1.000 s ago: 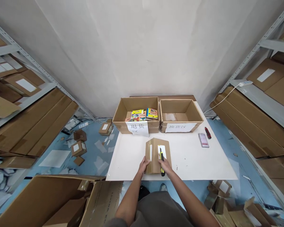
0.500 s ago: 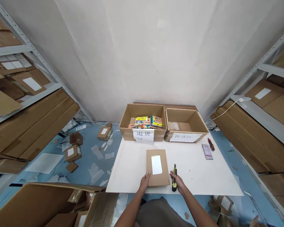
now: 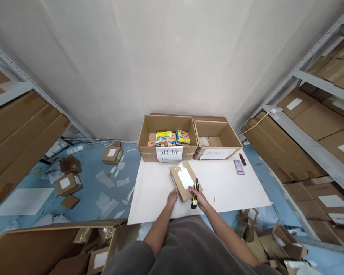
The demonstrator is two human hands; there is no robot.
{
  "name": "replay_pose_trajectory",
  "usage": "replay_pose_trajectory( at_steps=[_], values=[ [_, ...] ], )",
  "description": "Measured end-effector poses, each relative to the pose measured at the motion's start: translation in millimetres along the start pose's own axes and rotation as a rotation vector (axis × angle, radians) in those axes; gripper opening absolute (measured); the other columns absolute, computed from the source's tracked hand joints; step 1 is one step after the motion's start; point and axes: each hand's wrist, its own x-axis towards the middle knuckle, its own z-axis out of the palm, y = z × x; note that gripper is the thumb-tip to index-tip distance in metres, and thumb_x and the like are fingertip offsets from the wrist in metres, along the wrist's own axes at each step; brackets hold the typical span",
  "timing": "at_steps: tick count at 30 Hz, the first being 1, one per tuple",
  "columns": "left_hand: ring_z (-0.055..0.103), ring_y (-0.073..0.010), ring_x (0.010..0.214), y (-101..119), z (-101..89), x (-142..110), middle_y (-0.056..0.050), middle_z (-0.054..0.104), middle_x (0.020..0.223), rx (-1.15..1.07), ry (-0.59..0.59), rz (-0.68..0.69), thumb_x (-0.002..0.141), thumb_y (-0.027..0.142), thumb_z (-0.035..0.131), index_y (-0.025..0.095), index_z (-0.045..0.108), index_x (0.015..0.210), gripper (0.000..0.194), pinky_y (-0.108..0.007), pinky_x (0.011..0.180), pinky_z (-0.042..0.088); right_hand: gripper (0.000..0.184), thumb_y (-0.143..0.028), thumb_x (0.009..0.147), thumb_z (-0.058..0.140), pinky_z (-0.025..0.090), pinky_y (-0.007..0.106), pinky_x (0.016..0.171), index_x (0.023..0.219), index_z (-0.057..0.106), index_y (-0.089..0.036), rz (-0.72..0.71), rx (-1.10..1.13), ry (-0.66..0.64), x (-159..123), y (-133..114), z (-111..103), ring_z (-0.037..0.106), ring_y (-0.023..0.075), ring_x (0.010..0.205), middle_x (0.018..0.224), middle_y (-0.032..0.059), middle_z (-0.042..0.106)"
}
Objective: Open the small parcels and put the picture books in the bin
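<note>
A small brown cardboard parcel (image 3: 183,179) with a white label lies at an angle on the white table (image 3: 232,194), one end tipped up. My left hand (image 3: 172,197) rests against its near left corner, fingers curled on the edge. A yellow-and-black utility knife (image 3: 195,193) is gripped in my right hand (image 3: 200,198), its tip at the parcel's right side.
Two open cartons stand at the table's far edge: the left one (image 3: 149,133) holds colourful booklets, the right one (image 3: 226,139) a flat item. A red-black cutter (image 3: 242,159) and a small purple item (image 3: 239,167) lie right. Shelves with boxes flank both sides; parcels litter the blue floor.
The parcel has turned from straight to angled and tipped up. My right hand has brought the knife from the table beside the parcel up against its right side.
</note>
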Motion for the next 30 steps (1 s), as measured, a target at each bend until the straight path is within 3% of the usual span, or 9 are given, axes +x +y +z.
replay_pose_trajectory(
  at_steps=[4, 6, 8, 10, 12, 15, 19, 24, 30],
  values=[
    [0.04, -0.0266, 0.15, 26, -26.3, 23, -0.01, 0.048, 0.16, 0.105, 0.19, 0.064, 0.096, 0.045, 0.047, 0.022, 0.049, 0.151, 0.059, -0.041, 0.123, 0.035, 0.044, -0.046, 0.084, 0.074, 0.058, 0.028, 0.067, 0.12, 0.069, -0.02, -0.02, -0.046, -0.015, 14, 0, -19, 0.074, 0.0228, 0.093, 0.101, 0.0084, 0.076],
    [0.031, -0.0263, 0.155, 48, -33.4, 33, -0.009, 0.04, 0.165, 0.364, 0.226, 0.311, 0.096, 0.043, 0.048, 0.023, 0.047, 0.153, 0.06, -0.041, 0.126, 0.029, 0.042, -0.045, 0.085, 0.072, 0.055, 0.028, 0.059, 0.117, 0.068, -0.018, -0.011, -0.151, -0.009, 23, -9, -27, 0.069, 0.0189, 0.066, 0.079, 0.0033, 0.072],
    [0.015, -0.0306, 0.16, 70, -35.4, 41, -0.01, 0.027, 0.171, 0.599, 0.119, 0.471, 0.087, 0.049, 0.063, 0.02, 0.04, 0.158, 0.08, -0.043, 0.128, 0.024, 0.042, -0.043, 0.085, 0.071, 0.052, 0.028, 0.054, 0.118, 0.066, -0.018, -0.025, -0.305, 0.021, 35, -22, -24, 0.059, 0.0158, 0.05, 0.065, -0.0027, 0.065],
    [0.001, -0.036, 0.161, 86, -34.5, 48, -0.013, 0.015, 0.174, 0.759, -0.007, 0.489, 0.074, 0.055, 0.077, 0.017, 0.032, 0.162, 0.105, -0.049, 0.128, 0.019, 0.047, -0.038, 0.085, 0.071, 0.052, 0.028, 0.054, 0.127, 0.062, -0.019, -0.071, -0.484, 0.054, 50, -37, -12, 0.056, 0.0148, 0.046, 0.064, -0.0047, 0.064],
    [-0.007, -0.0386, 0.161, 93, -33.6, 53, -0.014, 0.007, 0.175, 0.841, -0.089, 0.46, 0.069, 0.059, 0.081, 0.019, 0.026, 0.164, 0.116, -0.055, 0.128, 0.015, 0.057, -0.034, 0.087, 0.069, 0.054, 0.028, 0.062, 0.141, 0.055, -0.023, -0.151, -0.664, 0.075, 66, -51, 8, 0.061, 0.0159, 0.052, 0.076, -0.0021, 0.07],
    [-0.012, -0.0381, 0.16, 90, -34.7, 57, -0.012, 0.002, 0.176, 0.874, -0.123, 0.429, 0.072, 0.062, 0.077, 0.023, 0.021, 0.165, 0.115, -0.059, 0.125, 0.018, 0.065, -0.029, 0.09, 0.066, 0.054, 0.032, 0.082, 0.153, 0.047, -0.028, -0.292, -0.917, 0.079, 91, -67, 38, 0.071, 0.0228, 0.081, 0.103, 0.0049, 0.076],
    [-0.013, -0.0369, 0.16, 82, -38.9, 60, -0.009, 0.0, 0.176, 0.89, -0.131, 0.422, 0.075, 0.065, 0.074, 0.024, 0.018, 0.166, 0.115, -0.059, 0.122, 0.026, 0.065, -0.026, 0.093, 0.062, 0.047, 0.038, 0.099, 0.156, 0.046, -0.029, -0.313, -1.169, 0.034, 115, -75, 64, 0.068, 0.0304, 0.108, 0.115, 0.0098, 0.074],
    [-0.014, -0.0364, 0.16, 80, -40.5, 62, -0.006, 0.001, 0.176, 0.911, -0.144, 0.445, 0.077, 0.07, 0.07, 0.028, 0.019, 0.167, 0.112, -0.06, 0.12, 0.03, 0.071, -0.029, 0.09, 0.067, 0.041, 0.042, 0.104, 0.157, 0.045, -0.027, -0.261, -1.144, 0.105, 124, -60, 74, 0.066, 0.0327, 0.111, 0.107, 0.0125, 0.074],
    [-0.013, -0.0358, 0.16, 80, -39.8, 62, -0.007, 0.003, 0.176, 0.911, -0.132, 0.435, 0.078, 0.065, 0.072, 0.027, 0.013, 0.168, 0.114, -0.06, 0.118, 0.032, 0.074, -0.028, 0.082, 0.076, 0.043, 0.043, 0.102, 0.152, 0.05, -0.026, -0.226, -1.132, 0.134, 122, -52, 67, 0.07, 0.0332, 0.106, 0.101, 0.0126, 0.076]
  ],
)
